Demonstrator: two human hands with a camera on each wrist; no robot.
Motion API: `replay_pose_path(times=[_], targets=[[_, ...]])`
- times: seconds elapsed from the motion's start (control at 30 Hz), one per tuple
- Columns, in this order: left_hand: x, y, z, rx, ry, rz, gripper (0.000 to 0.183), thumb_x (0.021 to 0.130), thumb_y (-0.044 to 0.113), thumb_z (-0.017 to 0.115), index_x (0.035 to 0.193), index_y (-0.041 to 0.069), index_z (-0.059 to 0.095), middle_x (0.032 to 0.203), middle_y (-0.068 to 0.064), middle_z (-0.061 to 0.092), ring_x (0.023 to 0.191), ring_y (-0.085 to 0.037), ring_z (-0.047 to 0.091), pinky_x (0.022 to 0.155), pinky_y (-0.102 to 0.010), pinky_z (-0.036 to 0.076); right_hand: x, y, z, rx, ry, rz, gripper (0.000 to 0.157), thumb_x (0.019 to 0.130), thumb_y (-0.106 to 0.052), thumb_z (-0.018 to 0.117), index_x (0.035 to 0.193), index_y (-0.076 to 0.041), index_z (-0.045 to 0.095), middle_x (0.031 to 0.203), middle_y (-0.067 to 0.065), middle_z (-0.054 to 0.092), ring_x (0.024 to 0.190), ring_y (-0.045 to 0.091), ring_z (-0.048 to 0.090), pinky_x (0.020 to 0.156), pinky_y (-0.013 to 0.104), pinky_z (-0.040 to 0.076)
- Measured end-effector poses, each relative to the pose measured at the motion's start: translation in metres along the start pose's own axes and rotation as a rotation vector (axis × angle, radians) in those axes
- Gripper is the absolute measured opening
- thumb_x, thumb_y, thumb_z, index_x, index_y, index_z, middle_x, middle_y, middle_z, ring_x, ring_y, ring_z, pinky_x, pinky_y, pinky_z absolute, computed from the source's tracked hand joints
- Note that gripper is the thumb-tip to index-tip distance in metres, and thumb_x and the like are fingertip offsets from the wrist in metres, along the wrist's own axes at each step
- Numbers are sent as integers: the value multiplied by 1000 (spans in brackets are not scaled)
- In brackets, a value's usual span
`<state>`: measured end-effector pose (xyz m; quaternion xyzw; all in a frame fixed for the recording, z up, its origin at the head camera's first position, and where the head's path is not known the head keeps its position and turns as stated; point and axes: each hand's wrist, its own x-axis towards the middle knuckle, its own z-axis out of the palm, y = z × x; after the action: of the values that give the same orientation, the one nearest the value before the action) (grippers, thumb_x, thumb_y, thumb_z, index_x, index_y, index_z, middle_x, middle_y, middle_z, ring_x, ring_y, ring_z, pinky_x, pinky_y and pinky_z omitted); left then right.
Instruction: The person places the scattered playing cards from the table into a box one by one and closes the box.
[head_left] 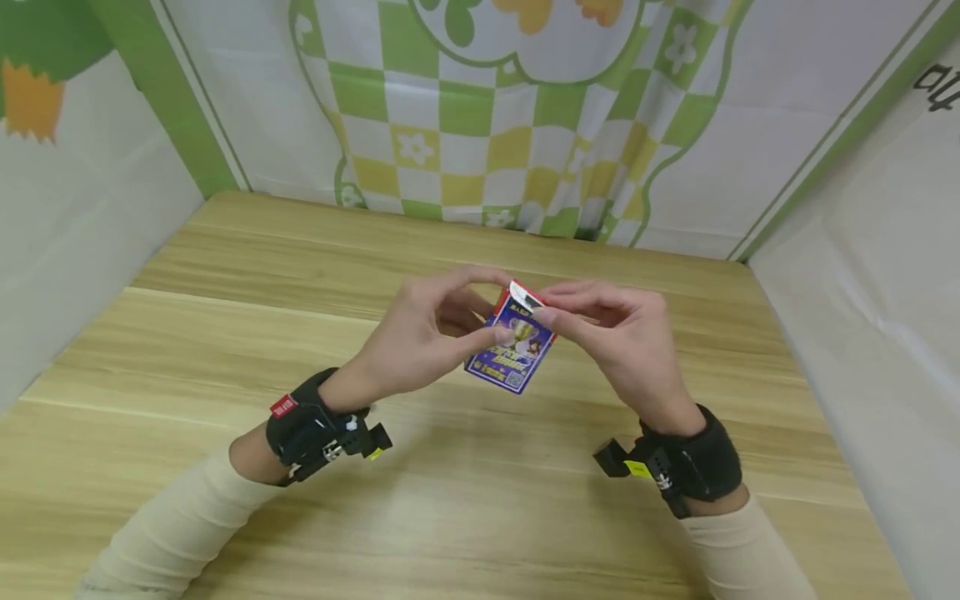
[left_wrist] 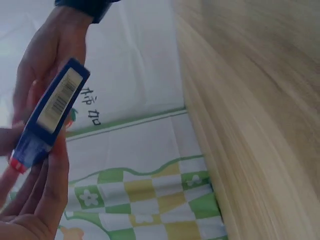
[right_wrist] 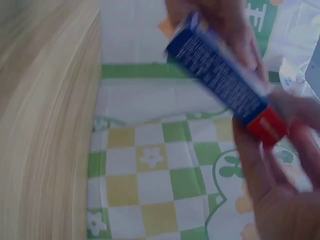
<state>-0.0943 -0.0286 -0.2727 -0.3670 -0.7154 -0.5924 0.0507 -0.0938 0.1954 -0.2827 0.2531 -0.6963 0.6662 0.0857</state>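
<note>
A small blue card box (head_left: 510, 358) with a red end, a printed gold trophy and a QR code is held tilted above the table. My left hand (head_left: 416, 337) grips its left side, thumb across the printed face. At the top, the thumb and fingers of my right hand (head_left: 626, 342) pinch the corner beside a white flap (head_left: 522, 293). The left wrist view catches a narrow side of the box (left_wrist: 55, 102) with a barcode label. Lines of small print cover another side of the box (right_wrist: 220, 75) in the right wrist view. What lies inside is hidden.
Below the hands spreads a wooden table (head_left: 420, 483). A curtain (head_left: 480, 125) with green and yellow checks hangs at its back edge. White fabric walls rise on the left (head_left: 82, 192) and right (head_left: 877, 250). Both wrists wear black camera straps.
</note>
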Motion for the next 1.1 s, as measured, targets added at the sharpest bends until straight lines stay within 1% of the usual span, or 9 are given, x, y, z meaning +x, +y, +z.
replay_pose_path(times=[0.1, 0.17, 0.23, 0.3, 0.4, 0.53, 0.67, 0.77, 1.1], targets=[[-1, -3, 5, 102, 42, 84, 44, 80, -4, 71, 120, 0, 53, 89, -18, 70, 68, -18, 66, 58, -35, 57, 0, 3, 6, 71, 61, 63, 15, 78, 5, 73, 92, 9, 69, 97, 19, 68, 89, 36, 63, 70, 35, 57], [-2, -8, 8, 252, 61, 168, 50, 78, 5, 76, 121, -1, 51, 96, -16, 69, 73, -15, 64, 59, -33, 56, -1, 4, 12, 99, 110, 96, 20, 78, 4, 73, 96, 10, 67, 97, 18, 67, 86, 35, 64, 70, 33, 57], [-3, -14, 13, 452, 77, 244, 60, 75, 22, 81, 121, -3, 52, 102, -14, 66, 79, -14, 60, 61, -32, 54, -3, 6, 18, 107, 134, 124, 25, 78, 3, 74, 101, 8, 66, 95, 17, 65, 87, 34, 63, 70, 31, 57], [-5, -21, 17, 625, 80, 288, 74, 69, 38, 82, 121, -3, 51, 103, -13, 63, 84, -15, 56, 65, -32, 53, -5, 6, 23, 63, 126, 139, 28, 78, 0, 75, 104, 4, 66, 94, 16, 63, 85, 32, 63, 69, 29, 56], [-7, -25, 21, 765, 83, 311, 77, 67, 48, 80, 116, -3, 52, 101, -12, 61, 88, -18, 54, 70, -35, 53, -9, 6, 28, 31, 82, 158, 28, 79, -1, 74, 106, 1, 66, 95, 17, 60, 82, 32, 62, 65, 26, 56], [-7, -25, 17, 781, 82, 337, 67, 69, 44, 80, 113, -1, 57, 102, -12, 61, 92, -19, 54, 75, -35, 52, -10, 8, 29, 113, 69, 163, 23, 82, 1, 71, 103, 7, 66, 103, 18, 63, 84, 34, 65, 64, 31, 58], [-6, -22, 12, 756, 86, 385, 63, 68, 38, 82, 113, 0, 60, 103, -11, 63, 94, -20, 55, 78, -38, 50, -9, 8, 28, 214, 85, 150, 20, 82, 5, 68, 101, 11, 66, 99, 16, 70, 84, 34, 65, 67, 36, 58], [-5, -20, 9, 712, 107, 421, 62, 66, 35, 83, 113, 1, 61, 103, -11, 65, 94, -19, 55, 79, -39, 48, -9, 6, 27, 257, 100, 136, 17, 82, 8, 68, 99, 12, 67, 92, 14, 72, 81, 31, 66, 67, 34, 58], [-4, -14, 7, 560, 166, 483, 62, 62, 29, 86, 112, 1, 63, 101, -10, 68, 92, -20, 56, 78, -41, 45, -14, -5, 31, 386, 141, 117, 13, 85, 12, 62, 97, 14, 67, 91, 15, 72, 84, 32, 65, 70, 35, 57]])
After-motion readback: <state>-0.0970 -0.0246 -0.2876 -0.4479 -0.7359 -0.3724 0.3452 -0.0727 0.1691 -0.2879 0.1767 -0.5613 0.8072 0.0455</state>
